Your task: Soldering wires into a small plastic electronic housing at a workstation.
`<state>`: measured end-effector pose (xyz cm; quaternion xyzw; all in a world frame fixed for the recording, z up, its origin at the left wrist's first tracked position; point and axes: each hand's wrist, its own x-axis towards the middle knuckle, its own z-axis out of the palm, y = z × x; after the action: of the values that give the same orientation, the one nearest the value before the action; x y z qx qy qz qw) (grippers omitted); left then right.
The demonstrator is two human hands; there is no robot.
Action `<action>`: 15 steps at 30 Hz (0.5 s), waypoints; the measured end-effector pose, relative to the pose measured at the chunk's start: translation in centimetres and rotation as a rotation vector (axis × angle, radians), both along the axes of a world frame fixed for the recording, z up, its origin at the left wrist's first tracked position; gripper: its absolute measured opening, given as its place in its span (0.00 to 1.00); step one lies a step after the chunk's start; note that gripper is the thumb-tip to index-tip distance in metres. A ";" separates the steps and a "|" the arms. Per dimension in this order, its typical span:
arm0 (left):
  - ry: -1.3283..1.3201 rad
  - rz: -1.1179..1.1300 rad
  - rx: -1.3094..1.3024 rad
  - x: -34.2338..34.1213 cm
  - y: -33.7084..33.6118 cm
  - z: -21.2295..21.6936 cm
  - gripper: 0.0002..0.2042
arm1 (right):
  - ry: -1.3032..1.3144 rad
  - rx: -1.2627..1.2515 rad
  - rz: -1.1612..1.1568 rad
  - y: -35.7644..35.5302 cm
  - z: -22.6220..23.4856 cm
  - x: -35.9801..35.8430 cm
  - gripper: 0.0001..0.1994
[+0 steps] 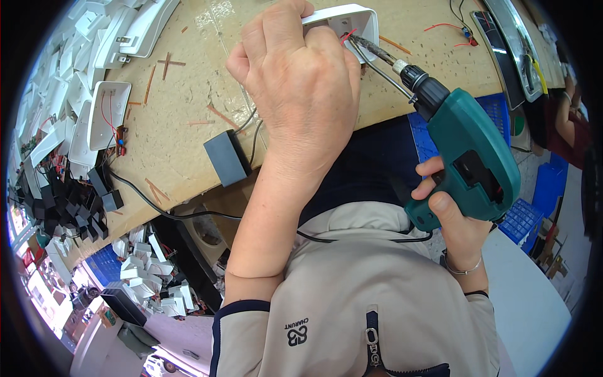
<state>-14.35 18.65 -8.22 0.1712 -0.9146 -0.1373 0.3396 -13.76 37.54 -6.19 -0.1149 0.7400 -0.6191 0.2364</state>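
"While the right hand (468, 232) gripped a green soldering gun (476, 141), where was its tip (356, 39)?"

"Inside the white case (370, 28), over the table (195, 72), beside a red wire (352, 32)."

"And the left hand (304, 81)?"

"Against the case, fingers bent close together; I couldn't tell what their hidden tips pinched. The right fingers wrapped the gun's handle."

Two hands (304, 81) were in it, with one green soldering gun (470, 135) near three o'clock! One held casing (366, 24) stood at twelve, one lone dark box (226, 158) at ten, where piled casings (94, 26) defied counting!
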 end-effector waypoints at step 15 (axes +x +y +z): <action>0.008 0.020 0.005 -0.1 0.0 -0.2 0.05 | 0.013 -0.032 -0.034 0.1 -0.2 0.1 0.32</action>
<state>-14.46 18.69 -8.41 0.1806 -0.9112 -0.1369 0.3441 -13.66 37.60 -6.41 -0.1102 0.7335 -0.6339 0.2192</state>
